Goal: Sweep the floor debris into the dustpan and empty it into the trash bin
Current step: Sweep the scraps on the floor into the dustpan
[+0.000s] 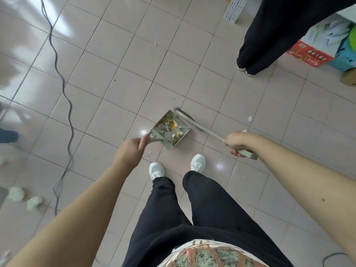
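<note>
A pale green dustpan (184, 130) sits on the tiled floor just ahead of my feet, filled with yellow and white scraps (171, 125). My left hand (129, 151) grips its short handle at the left. My right hand (239, 141) holds the long pale broom handle (208, 132). The broom head (183, 113) lies along the pan's far right side. Loose scraps lie on the floor: white bits (249, 118) to the right of the broom and small specks (149, 151) near the pan. No trash bin is in view.
A dark cable (63, 87) snakes down the floor on the left. Crumpled pale green wads (34, 202) lie at the lower left. Another person's dark trouser legs (256, 53) stand at the upper right, next to a red and white carton (312, 53).
</note>
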